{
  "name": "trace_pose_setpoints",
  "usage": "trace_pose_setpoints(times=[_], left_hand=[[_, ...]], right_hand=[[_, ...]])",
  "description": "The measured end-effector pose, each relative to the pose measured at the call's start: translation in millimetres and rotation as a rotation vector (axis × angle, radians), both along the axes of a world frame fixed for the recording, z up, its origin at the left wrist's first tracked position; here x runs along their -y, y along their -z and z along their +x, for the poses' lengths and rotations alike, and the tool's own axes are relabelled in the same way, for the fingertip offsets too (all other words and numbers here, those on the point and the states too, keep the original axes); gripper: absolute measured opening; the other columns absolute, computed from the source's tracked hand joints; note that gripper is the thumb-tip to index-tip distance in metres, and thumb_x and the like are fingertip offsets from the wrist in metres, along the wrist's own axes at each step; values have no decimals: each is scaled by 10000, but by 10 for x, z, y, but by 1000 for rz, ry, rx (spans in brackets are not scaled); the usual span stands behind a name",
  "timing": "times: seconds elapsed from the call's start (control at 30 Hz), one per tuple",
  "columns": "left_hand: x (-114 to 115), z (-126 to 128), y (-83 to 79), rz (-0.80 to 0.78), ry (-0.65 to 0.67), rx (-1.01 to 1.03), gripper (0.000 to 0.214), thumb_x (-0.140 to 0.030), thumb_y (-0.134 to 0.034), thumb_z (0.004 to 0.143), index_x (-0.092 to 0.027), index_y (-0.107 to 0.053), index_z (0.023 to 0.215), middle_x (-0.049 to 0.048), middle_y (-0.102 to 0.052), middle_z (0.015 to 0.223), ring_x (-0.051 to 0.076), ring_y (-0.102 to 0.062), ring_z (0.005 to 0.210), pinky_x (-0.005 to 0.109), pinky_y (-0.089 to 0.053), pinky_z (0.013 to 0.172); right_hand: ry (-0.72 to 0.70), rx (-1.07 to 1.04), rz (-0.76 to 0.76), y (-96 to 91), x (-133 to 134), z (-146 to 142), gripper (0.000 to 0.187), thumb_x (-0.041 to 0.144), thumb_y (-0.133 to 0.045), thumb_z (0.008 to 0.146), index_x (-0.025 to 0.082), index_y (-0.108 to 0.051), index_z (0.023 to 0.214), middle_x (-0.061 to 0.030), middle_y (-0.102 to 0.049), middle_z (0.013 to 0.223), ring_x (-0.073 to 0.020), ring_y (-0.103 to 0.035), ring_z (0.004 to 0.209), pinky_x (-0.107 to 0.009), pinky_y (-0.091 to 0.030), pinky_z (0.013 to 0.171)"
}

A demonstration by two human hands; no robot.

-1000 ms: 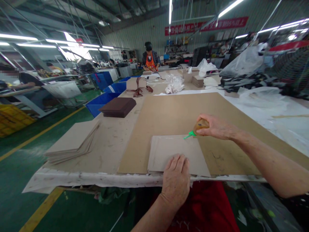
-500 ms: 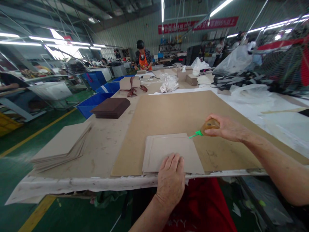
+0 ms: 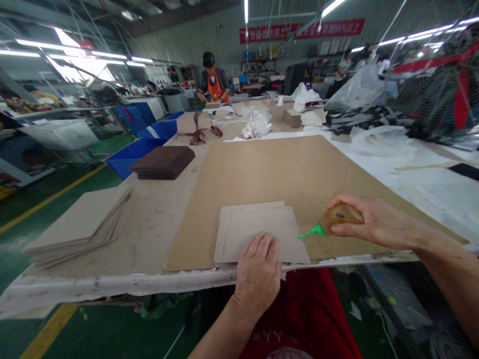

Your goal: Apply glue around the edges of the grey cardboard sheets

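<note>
My left hand (image 3: 258,271) lies flat, fingers together, on the near edge of a small stack of grey cardboard squares (image 3: 258,227) at the table's front edge. My right hand (image 3: 368,222) is closed round an amber glue bottle (image 3: 339,218) whose green nozzle (image 3: 309,233) points left and touches the right edge of the top square. The squares rest on a large brown board (image 3: 284,174).
A fanned pile of grey cardboard sheets (image 3: 75,227) lies at the left, a stack of dark brown squares (image 3: 162,162) behind it. Blue bins (image 3: 129,157) stand beside the table. White plastic sheeting (image 3: 415,174) covers the right. A person in an orange apron (image 3: 213,82) works at the far end.
My right hand has drawn the glue bottle from the far right corner of the top square down its right edge toward me. My left hand stays pressed on the stack.
</note>
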State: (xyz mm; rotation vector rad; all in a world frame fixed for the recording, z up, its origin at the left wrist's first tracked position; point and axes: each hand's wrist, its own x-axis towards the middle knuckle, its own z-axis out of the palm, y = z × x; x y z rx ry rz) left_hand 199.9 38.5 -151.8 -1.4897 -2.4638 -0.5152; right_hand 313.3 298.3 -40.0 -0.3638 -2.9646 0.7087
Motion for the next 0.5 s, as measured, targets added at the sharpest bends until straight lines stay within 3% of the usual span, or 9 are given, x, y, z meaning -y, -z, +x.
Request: trace_pose_setpoints(times=[0.2,0.5], left_hand=[[5,-13,2,1,7,4,425,-220,-569,877,-149,-589,1295,100,-597,1356,268,-511,1274,456,-422,1118],[9,-18,-33,-26,6,21,433,-228,-576,878,-156,-578,1305,93,-582,1375,267,-501,1282,444,-418,1122]], right_hand=[[4,45,-50,-34,14,55,428,605,-663,780,281,-585,1048,5,-665,845,-209,-611,730,-325,-412,631],[109,-183,79,205,-127,-303,385,544,-662,797,253,-586,1038,-31,-635,983,-228,-592,836,-359,-432,715]])
